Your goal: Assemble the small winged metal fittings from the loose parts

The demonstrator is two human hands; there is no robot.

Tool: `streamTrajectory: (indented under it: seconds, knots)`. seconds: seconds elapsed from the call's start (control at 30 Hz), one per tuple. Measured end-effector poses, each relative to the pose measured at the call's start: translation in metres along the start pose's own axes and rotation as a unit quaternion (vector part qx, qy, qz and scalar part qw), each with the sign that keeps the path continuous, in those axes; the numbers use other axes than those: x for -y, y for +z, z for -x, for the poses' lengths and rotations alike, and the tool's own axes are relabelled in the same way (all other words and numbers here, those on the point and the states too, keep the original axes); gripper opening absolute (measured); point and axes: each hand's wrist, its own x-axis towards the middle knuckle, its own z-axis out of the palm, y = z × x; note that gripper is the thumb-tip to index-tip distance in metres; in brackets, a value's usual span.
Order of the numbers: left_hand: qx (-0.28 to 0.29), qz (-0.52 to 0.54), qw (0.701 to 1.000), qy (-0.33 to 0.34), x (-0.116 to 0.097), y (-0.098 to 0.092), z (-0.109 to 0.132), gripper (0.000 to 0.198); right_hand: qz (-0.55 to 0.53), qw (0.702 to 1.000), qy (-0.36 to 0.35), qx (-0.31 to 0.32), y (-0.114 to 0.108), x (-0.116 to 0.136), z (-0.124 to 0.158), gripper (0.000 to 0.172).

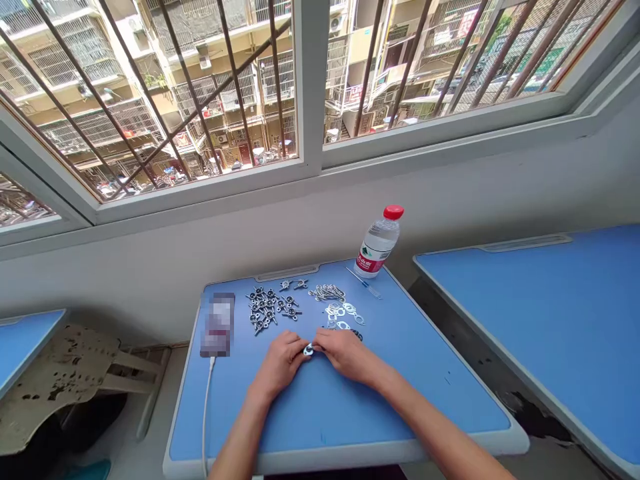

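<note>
At the far left, a stained beige chair back (60, 380) stands beside the corner of a neighbouring blue desk (25, 343). On the left edge of the blue tabletop (320, 417) lies a smartphone (218, 325), its screen blurred, with a white charging cable (206, 407) running off the near edge. Toward the far edge sits a cluster of dark-and-silver winged fasteners (265, 310). The left hand (280, 363) and right hand (345, 353) meet near the tabletop's centre, close together and clamped on a small silver ring (309, 349) pinched between their fingers. Beyond the right hand lie a few dark pieces (357, 335), flat silver loops (344, 313) and a small row of silver parts (327, 292). Near the far right corner are a slim screwdriver (364, 283) and a red-capped water bottle (379, 243). Another blue desk (545, 320) stands further right.
</note>
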Motion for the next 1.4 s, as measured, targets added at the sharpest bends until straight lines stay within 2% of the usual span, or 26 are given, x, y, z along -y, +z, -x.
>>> streamTrajectory:
  seconds: [0.13, 0.37, 0.43, 0.5, 0.6, 0.63, 0.7, 0.73, 0.83, 1.0, 1.23, 1.4]
  knots:
    - [-0.004, -0.009, 1.0, -0.002, -0.003, -0.001, 0.0, 0.018, -0.005, 1.0, -0.007, -0.025, 0.005, -0.002, 0.001, 0.021]
    - [-0.018, -0.013, 0.999, -0.024, -0.008, -0.002, 0.001, 0.016, -0.008, 0.992, -0.031, -0.125, 0.014, 0.0, 0.009, 0.021]
    - [-0.023, -0.005, 0.999, -0.038, -0.006, -0.001, 0.002, 0.022, -0.019, 0.989, -0.033, -0.142, 0.013, 0.001, 0.01, 0.024]
    - [-0.031, 0.015, 0.998, -0.054, -0.003, 0.0, 0.003, 0.036, -0.05, 0.985, -0.021, -0.164, 0.006, -0.001, 0.008, 0.024]
    - [-0.043, 0.039, 0.996, -0.073, 0.0, 0.0, 0.002, 0.053, -0.071, 0.976, 0.04, -0.201, -0.011, -0.011, -0.003, 0.022]
    - [-0.045, 0.039, 0.995, -0.075, 0.001, 0.0, 0.002, 0.052, -0.048, 0.977, 0.069, -0.196, -0.018, -0.016, -0.009, 0.021]
    - [-0.047, 0.028, 0.996, -0.072, 0.001, 0.0, 0.001, 0.044, 0.033, 0.979, 0.144, -0.143, -0.029, -0.024, -0.026, 0.02]
    - [-0.048, 0.021, 0.996, -0.068, 0.001, 0.0, 0.0, 0.039, 0.048, 0.977, 0.157, -0.133, -0.033, -0.027, -0.035, 0.02]
    - [-0.056, 0.003, 0.997, -0.06, -0.001, 0.0, 0.0, 0.029, 0.07, 0.978, 0.164, -0.105, -0.036, -0.031, -0.063, 0.02]
    - [-0.065, -0.011, 0.996, -0.064, -0.003, 0.002, 0.003, 0.023, 0.1, 0.977, 0.178, -0.064, -0.021, -0.028, -0.092, 0.022]
    - [-0.064, -0.02, 0.996, -0.056, 0.0, 0.006, 0.003, 0.02, 0.106, 0.978, 0.177, -0.043, -0.012, -0.035, -0.106, 0.024]
    - [-0.062, -0.037, 0.996, -0.048, 0.0, 0.007, 0.004, 0.02, 0.083, 0.98, 0.164, -0.082, -0.014, -0.044, -0.096, 0.021]
